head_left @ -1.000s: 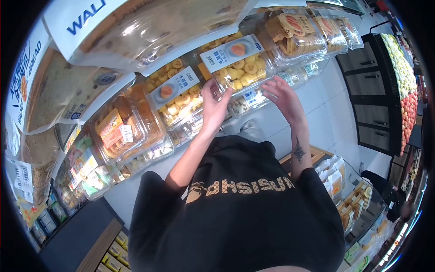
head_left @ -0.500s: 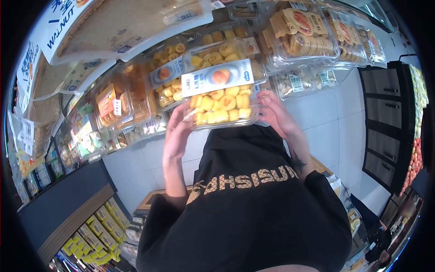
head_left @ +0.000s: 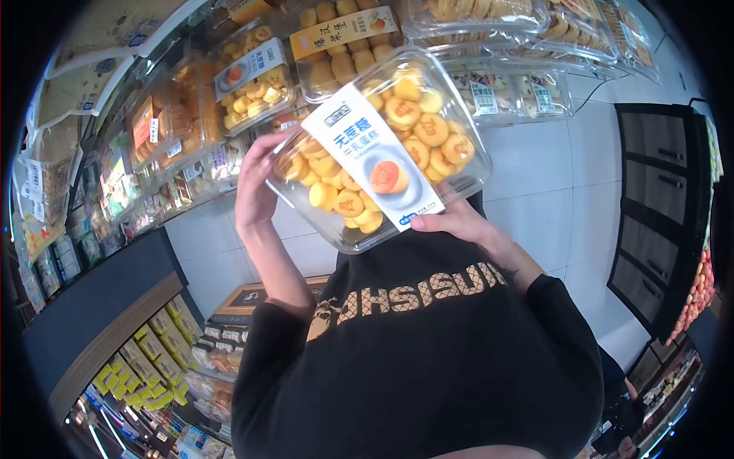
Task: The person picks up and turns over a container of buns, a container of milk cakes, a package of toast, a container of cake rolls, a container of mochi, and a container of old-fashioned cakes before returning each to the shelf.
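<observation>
A clear plastic box of small round yellow cakes (head_left: 428,126), wrapped with a white and blue paper label (head_left: 375,164), is held tilted in front of my chest. My left hand (head_left: 256,187) is closed on its left corner, fingers against the edge. With the thumb on the label's lower end and the other fingers mostly hidden beneath, my right hand (head_left: 462,222) grips the near right side. Just beyond, a similar box of cakes (head_left: 252,76) and a box of round buns with a yellow label (head_left: 344,46) lie on the display.
Packs of biscuits (head_left: 489,11) and smaller clear packs (head_left: 512,96) line the display's right part. Bagged goods (head_left: 92,46) lie at the left. A dark drawer cabinet (head_left: 650,206) stands to the right, and yellow boxes (head_left: 149,344) sit on a shelf at lower left. Another person (head_left: 615,405) is at lower right.
The cake box has been lifted off the display toward me and turned, so its label now runs diagonally. My right hand has shifted from its side to its near edge.
</observation>
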A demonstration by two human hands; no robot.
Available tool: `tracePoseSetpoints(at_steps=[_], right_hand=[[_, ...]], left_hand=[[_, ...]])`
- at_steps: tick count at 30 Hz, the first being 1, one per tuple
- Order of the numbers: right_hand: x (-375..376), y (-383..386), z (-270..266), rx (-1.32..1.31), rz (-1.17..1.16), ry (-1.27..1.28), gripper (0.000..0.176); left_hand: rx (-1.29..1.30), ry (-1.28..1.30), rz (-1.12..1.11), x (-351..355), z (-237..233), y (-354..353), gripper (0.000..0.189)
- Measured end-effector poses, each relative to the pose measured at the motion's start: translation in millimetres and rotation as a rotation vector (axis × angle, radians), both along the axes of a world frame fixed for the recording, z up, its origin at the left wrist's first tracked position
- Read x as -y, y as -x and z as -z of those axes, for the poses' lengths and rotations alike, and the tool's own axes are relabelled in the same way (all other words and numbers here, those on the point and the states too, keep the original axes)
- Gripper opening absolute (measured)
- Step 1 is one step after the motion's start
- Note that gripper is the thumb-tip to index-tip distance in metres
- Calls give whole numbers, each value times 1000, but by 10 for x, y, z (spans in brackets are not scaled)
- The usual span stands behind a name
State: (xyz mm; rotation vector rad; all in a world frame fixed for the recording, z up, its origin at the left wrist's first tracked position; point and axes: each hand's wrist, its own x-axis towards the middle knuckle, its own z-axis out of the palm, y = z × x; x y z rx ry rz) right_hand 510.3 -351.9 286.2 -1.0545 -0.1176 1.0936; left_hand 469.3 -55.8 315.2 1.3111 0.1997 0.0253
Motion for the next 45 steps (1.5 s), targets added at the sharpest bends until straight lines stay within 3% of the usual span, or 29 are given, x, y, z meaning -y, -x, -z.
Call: tracePoseSetpoints(at_steps=[3, 6, 11, 17, 19, 24, 26, 31, 43, 45], right_hand=[[207, 98, -3, -22, -16, 106, 88], [370, 118, 115, -62, 32, 159, 80], [482, 141, 111, -279, 161, 89, 78], [497, 11, 165, -111, 110, 133, 77], [490, -62, 157, -153, 149, 159, 76], [454, -189, 164, -125, 191, 149, 73], [455, -198, 193, -97, 183, 146, 72], [400, -250, 137, -186, 235, 100, 72], [379, -216, 159, -12, 156, 148, 72], [373, -249, 72, -94, 160, 159, 71]], left_hand=[[21, 17, -40, 453, 83, -186, 45], [-53, 67, -85, 760, 119, -291, 43], [-88, 2, -153, 944, 176, -402, 38], [-141, 28, -214, 923, 203, -518, 37], [-27, 155, -79, 885, 186, -577, 39], [21, 49, -10, 874, 125, -769, 37], [-65, -90, -50, 878, 127, -808, 30], [-71, -93, -89, 844, 119, -871, 25], [-27, -85, -227, 780, 279, -726, 25], [-8, -122, -222, 790, 305, -716, 25]])
